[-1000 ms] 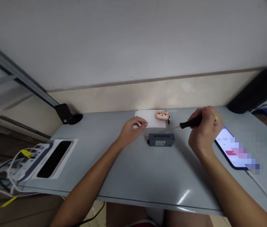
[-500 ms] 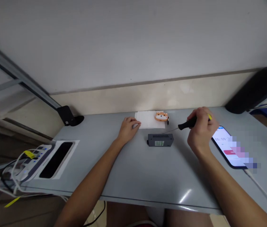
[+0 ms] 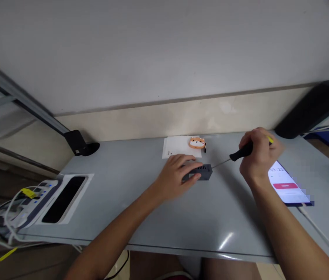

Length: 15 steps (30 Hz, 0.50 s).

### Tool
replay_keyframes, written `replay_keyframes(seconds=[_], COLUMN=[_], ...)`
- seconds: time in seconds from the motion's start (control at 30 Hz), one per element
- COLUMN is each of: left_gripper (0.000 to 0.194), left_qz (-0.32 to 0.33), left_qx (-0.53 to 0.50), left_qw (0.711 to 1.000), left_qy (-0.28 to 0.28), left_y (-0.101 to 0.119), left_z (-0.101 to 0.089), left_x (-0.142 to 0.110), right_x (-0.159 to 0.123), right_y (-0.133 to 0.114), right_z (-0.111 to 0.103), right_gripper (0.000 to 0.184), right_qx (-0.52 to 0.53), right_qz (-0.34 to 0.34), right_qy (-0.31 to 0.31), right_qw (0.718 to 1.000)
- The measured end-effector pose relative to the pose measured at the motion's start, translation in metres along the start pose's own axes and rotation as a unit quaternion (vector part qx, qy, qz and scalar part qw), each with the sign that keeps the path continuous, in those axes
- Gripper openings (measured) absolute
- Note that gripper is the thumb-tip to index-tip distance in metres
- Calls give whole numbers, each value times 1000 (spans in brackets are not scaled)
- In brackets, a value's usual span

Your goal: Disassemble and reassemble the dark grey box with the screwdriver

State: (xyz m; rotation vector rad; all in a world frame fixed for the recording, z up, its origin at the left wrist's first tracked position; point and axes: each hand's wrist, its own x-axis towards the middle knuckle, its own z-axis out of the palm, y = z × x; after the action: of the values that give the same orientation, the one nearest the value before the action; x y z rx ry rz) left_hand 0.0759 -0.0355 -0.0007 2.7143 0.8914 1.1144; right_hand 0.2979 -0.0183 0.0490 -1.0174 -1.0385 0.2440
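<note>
Dark grey, slotted rectangular box (image 3: 207, 173) lies on the glossy grey table (image 3: 182, 225), mid-scene. The left hand (image 3: 174, 177) holds its left part, thumb on the near side. The right hand (image 3: 258, 157) grips a black-handled, thin-shafted screwdriver (image 3: 240, 152), tip at the box's right end. Beyond the box, white paper (image 3: 176, 144) bears an orange-and-white animal-faced case (image 3: 196, 143); a lit phone (image 3: 289, 190) lies right.
</note>
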Motion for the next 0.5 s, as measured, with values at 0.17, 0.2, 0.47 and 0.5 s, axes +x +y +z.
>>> replay_keyframes(seconds=[0.17, 0.2, 0.47, 0.5], left_gripper=[20, 21, 35, 34], left_qz=[68, 70, 76, 83], left_qx=[42, 43, 53, 57], left_qw=[997, 997, 995, 995], left_qy=[-8, -10, -26, -25], left_y=[8, 8, 1, 1], left_z=[11, 12, 13, 12], left_x=[-4, -4, -8, -8], right_x=[-1, -1, 0, 0], right_y=[-2, -2, 0, 1], right_z=[0, -1, -2, -2], right_gripper=[43, 43, 41, 41], right_qx=[18, 15, -18, -20], right_qz=[-12, -10, -3, -4], right_qy=[4, 1, 12, 14], right_qw=[1000, 1000, 1000, 1000])
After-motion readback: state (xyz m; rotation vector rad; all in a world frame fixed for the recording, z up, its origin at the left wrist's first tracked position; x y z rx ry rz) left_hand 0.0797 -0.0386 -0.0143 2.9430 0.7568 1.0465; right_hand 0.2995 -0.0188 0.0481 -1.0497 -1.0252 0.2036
